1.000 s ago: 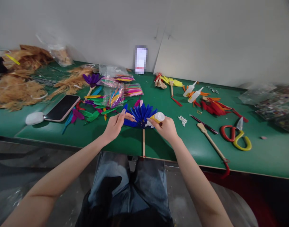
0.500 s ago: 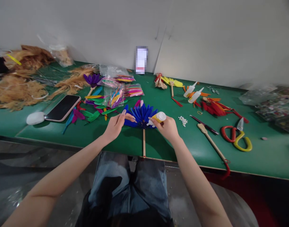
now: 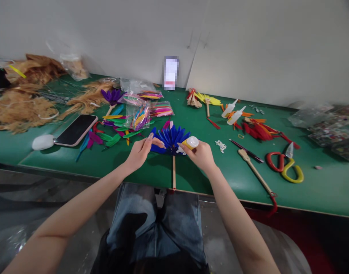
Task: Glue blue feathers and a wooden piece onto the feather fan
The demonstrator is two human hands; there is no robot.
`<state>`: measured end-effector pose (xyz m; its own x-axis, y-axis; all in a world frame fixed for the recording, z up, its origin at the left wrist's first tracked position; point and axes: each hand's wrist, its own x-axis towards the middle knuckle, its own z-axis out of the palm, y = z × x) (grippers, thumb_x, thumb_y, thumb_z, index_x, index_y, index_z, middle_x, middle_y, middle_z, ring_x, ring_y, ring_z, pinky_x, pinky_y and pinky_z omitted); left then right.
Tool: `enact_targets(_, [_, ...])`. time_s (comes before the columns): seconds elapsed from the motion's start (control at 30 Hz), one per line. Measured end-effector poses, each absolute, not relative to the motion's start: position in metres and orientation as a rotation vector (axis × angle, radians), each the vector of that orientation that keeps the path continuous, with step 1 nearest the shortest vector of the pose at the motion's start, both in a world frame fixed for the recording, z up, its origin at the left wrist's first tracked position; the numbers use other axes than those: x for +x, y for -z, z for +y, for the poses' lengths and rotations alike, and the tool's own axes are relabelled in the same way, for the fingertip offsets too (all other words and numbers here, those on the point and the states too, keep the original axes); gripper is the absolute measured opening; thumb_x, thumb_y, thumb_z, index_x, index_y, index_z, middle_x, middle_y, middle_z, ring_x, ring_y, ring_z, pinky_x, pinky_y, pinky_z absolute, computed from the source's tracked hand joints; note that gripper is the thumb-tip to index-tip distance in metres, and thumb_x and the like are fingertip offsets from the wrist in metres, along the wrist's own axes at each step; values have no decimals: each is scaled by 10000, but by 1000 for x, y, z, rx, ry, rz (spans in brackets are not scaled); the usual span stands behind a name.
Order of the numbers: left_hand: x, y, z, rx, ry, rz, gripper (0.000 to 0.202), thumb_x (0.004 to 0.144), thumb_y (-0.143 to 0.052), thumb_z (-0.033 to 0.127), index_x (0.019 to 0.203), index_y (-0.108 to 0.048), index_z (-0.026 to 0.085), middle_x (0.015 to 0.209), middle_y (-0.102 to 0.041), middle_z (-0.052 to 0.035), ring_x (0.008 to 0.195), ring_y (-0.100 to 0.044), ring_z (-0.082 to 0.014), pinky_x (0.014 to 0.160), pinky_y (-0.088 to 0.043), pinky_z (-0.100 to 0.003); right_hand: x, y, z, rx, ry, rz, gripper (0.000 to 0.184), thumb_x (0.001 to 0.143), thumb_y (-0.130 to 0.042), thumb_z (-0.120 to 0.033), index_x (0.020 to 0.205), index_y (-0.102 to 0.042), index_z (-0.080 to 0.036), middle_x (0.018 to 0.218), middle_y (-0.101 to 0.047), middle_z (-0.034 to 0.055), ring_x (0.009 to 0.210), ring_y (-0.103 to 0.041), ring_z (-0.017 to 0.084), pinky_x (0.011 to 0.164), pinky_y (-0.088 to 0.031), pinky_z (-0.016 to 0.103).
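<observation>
A small feather fan with blue feathers point(image 3: 174, 136) lies in front of me, its thin wooden handle point(image 3: 174, 173) pointing toward me at the table's front edge. My right hand point(image 3: 201, 153) grips a small glue bottle point(image 3: 192, 142) with a yellow label and a pale round end, tilted toward the base of the feathers. Its tip is hidden by my fingers. Small white pieces point(image 3: 180, 150) show beside the feather base. My left hand point(image 3: 140, 151) rests at the fan's left side, fingers stretched over the blue feathers and thumb raised apart from them.
On the green table point(image 3: 111, 167) lie loose coloured feathers point(image 3: 113, 140), bagged feathers point(image 3: 141, 114) and a phone point(image 3: 76, 130) to the left. To the right are white beads point(image 3: 220, 146), dark pens point(image 3: 246, 150), a wooden stick point(image 3: 255, 171), scissors point(image 3: 289, 163) and white squeeze bottles point(image 3: 236, 115).
My right hand and the glue bottle have shifted slightly left over the feather base. My left hand and the fan stay almost where they were.
</observation>
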<state>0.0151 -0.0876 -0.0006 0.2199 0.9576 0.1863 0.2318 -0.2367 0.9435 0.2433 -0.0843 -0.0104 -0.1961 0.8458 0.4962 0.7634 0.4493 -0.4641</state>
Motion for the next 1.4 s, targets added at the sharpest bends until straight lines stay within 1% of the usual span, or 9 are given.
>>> enact_targets(0.23, [16, 0, -88, 1634, -1085, 1136, 538, 948, -325, 521, 901, -712, 151, 879, -728, -88, 407, -317, -74, 416, -266, -258, 241, 10, -85, -1332, -171, -2004, 505, 881, -447, -561, 711, -687, -151, 549, -571, 25, 457, -471, 114, 456, -277, 243])
enact_targets(0.43, [15, 0, -88, 1647, -1081, 1131, 535, 953, -320, 513, 897, -711, 153, 893, -729, -87, 404, -326, -67, 413, -269, -255, 242, 12, -86, -1303, -165, -1987, 460, 873, -494, -522, 702, -690, -143, 555, -582, 25, 450, -468, 107, 456, -271, 241])
enact_targets(0.7, [15, 2, -88, 1629, -1076, 1142, 537, 948, -318, 527, 938, -708, 158, 896, -725, -91, 421, -321, -80, 419, -255, -258, 241, 10, -86, -1292, -164, -1988, 484, 870, -476, -553, 714, -692, -149, 547, -571, 25, 444, -475, 115, 450, -291, 242])
enact_targets(0.87, [15, 2, -88, 1622, -1085, 1142, 545, 943, -315, 540, 943, -705, 159, 914, -726, -92, 422, -316, -87, 418, -248, -259, 240, 6, -87, -1302, -163, -1961, 532, 871, -439, -588, 714, -703, -154, 550, -583, 35, 448, -485, 119, 444, -297, 242])
enact_targets(1.07, [15, -2, -93, 1692, -1037, 1115, 528, 953, -312, 515, 943, -712, 172, 961, -725, -81, 441, -387, -90, 438, -285, -258, 242, 4, -87, -1277, -189, -1916, 490, 856, -491, -566, 707, -699, -147, 581, -618, 44, 450, -499, 117, 432, -313, 236])
enact_targets(1.2, [14, -3, -93, 1702, -1041, 1110, 523, 958, -307, 507, 966, -714, 179, 971, -723, -78, 421, -369, -82, 437, -299, -259, 245, 3, -88, -1275, -185, -1866, 481, 847, -503, -568, 705, -696, -151, 581, -624, 46, 435, -493, 117, 431, -342, 240])
enact_targets(1.3, [15, -3, -93, 1721, -1028, 1120, 537, 955, -301, 518, 970, -716, 179, 877, -726, -70, 404, -356, -83, 429, -304, -257, 246, 1, -89, -1297, -171, -1813, 506, 842, -488, -589, 668, -682, -154, 552, -610, 45, 427, -489, 121, 431, -357, 248])
enact_targets(1.37, [15, -3, -94, 1743, -1010, 1122, 548, 949, -302, 532, 976, -719, 178, 717, -702, -51, 409, -383, -96, 431, -316, -253, 246, 0, -90, -1293, -172, -1808, 504, 838, -494, -590, 664, -680, -155, 552, -610, 45, 430, -491, 122, 435, -362, 248])
enact_targets(1.4, [15, -3, -95, 1756, -1003, 1121, 552, 946, -304, 540, 979, -720, 178, 626, -669, -37, 413, -399, -104, 433, -324, -252, 246, -1, -90, -1292, -172, -1813, 502, 837, -497, -591, 666, -681, -155, 555, -612, 44, 432, -492, 122, 435, -361, 247])
